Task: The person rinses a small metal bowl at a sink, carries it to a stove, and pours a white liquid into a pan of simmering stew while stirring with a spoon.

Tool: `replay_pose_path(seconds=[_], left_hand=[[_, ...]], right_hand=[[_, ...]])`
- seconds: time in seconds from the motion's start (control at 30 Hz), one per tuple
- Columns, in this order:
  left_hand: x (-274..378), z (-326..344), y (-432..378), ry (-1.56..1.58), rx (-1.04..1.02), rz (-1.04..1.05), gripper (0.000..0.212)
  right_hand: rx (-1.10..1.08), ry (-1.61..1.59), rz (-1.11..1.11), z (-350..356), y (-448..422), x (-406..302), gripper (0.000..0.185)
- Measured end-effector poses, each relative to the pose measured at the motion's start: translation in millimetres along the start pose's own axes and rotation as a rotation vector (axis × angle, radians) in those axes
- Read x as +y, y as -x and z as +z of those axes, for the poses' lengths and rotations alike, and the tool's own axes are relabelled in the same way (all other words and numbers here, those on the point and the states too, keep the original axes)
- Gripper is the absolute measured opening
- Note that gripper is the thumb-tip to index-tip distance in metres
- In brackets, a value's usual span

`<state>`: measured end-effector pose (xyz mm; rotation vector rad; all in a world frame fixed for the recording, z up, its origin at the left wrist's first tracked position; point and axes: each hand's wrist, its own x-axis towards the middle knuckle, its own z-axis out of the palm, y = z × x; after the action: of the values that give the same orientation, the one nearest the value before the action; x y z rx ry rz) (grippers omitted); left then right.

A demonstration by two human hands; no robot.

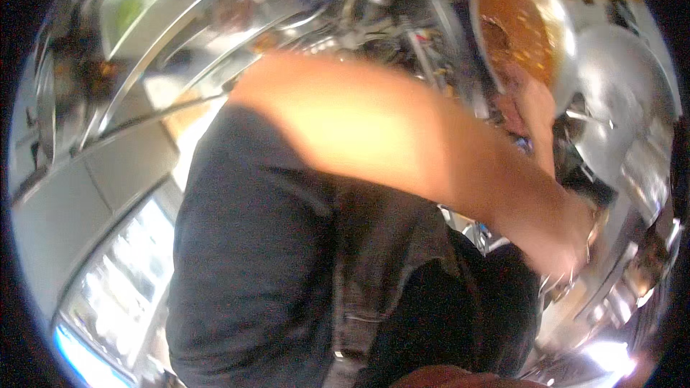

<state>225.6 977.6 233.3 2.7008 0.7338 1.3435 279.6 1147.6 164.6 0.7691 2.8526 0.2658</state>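
Note:
Strong blur covers much of the view. A bare forearm crosses from the dark sleeve at the left to my left hand point(566, 248), low on the right, beside bright metal edges; its fingers are too smeared to read. Farther up, a smaller hand point(520, 78), seemingly my right, lies at the near rim of a metal bowl point(563, 27). Its forearm passes behind the nearer one, and its grip is unclear. Orange-brown liquid with pale bits point(520, 27) fills the bowl, with a darker lump at its left side.
A wide round metal lid or pan point(614, 97) stands right of the bowl. Blurred metal shelves or counter edges point(156, 54) run along the upper left. Grey panels point(64, 210) and a brightly lit opening point(129, 275) lie at the left. More shiny metalware is at the lower right.

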Motion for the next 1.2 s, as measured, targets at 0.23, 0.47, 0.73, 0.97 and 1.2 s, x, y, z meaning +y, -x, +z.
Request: replay_pose_path(seconds=[0.23, 0.47, 0.73, 0.97, 1.2], left_hand=[[-6.9, -21.7, 116.0, 0.225, 0.096, -0.811, 0.026], [105.6, 12.0, 326.9, -0.323, 0.120, -1.539, 0.023], [178.6, 70.9, 457.1, 0.028, 0.535, -2.034, 0.022], [124.7, 64.2, 510.4, 0.201, 0.545, -1.812, 0.021], [110.9, 22.4, 523.8, 0.226, 0.647, -1.880, 0.017]], right_hand=[[0.025, 0.185, 0.107, 55.8, -52.2, 134.4, 0.028], [-0.148, 0.056, 0.257, 74.5, -42.6, 185.5, 0.039], [-0.111, -0.041, 0.222, 79.5, 31.9, 147.5, 0.031], [0.238, -0.249, 0.322, 83.4, 94.2, 116.0, 0.030], [0.358, -0.466, 0.693, 63.1, 126.2, 132.7, 0.030]])
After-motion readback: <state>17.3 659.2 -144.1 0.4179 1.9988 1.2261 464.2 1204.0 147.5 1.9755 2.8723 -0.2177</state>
